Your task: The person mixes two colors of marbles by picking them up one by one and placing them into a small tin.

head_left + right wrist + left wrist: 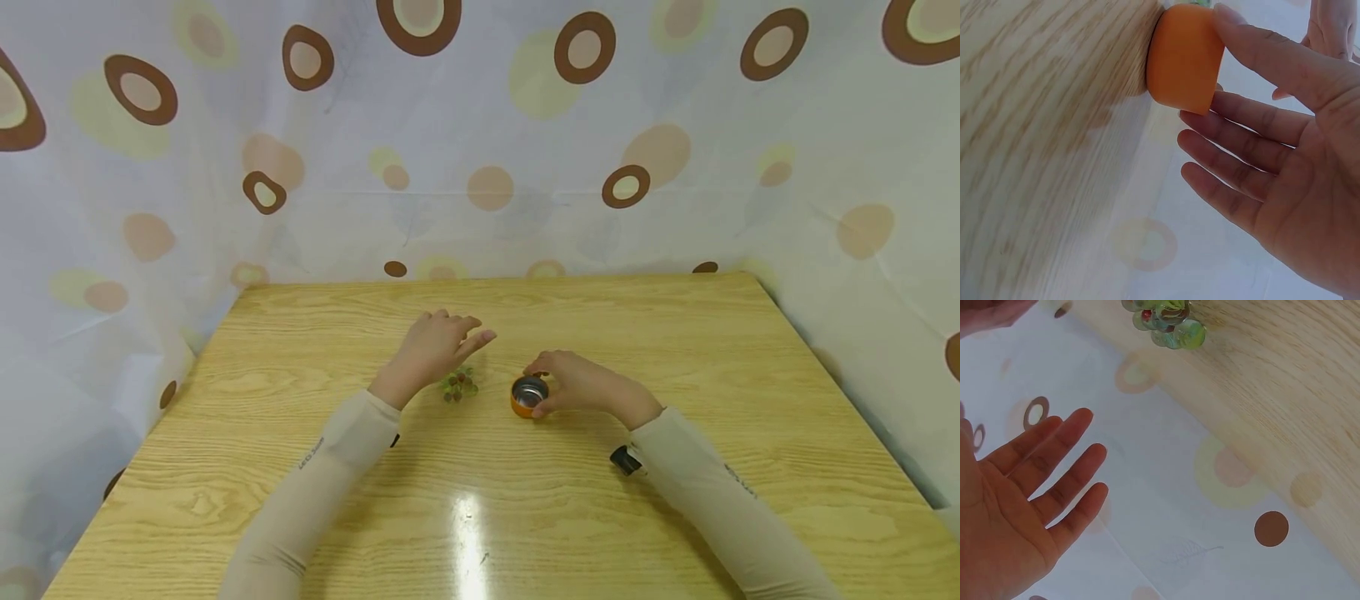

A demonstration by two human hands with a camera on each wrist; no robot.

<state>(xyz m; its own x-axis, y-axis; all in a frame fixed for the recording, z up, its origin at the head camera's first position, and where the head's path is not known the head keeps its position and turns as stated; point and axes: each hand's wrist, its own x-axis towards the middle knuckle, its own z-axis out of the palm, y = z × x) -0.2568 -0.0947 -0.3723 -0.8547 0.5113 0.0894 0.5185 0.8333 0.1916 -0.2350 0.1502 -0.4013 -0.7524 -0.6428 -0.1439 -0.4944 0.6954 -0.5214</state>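
Note:
A small orange bowl [519,406] with a shiny metal inside stands upright on the wooden table. My right hand [588,385] holds it at its right side, thumb at the near rim and fingers at the far rim. The right wrist view shows the same orange bowl [1185,59] with the thumb on its rim and the other fingers loosely bent. To the left of the bowl lies a cluster of glass marbles [458,383], greenish and brown. Just above and behind them hovers my left hand [431,350], fingers spread and nothing held, its palm visible in the left wrist view.
The wooden table [300,517] reaches back to a white patterned sheet [450,225] hung behind and at both sides. A dark strap piece [625,460] hangs by the right wrist. Light glares off the table's front middle.

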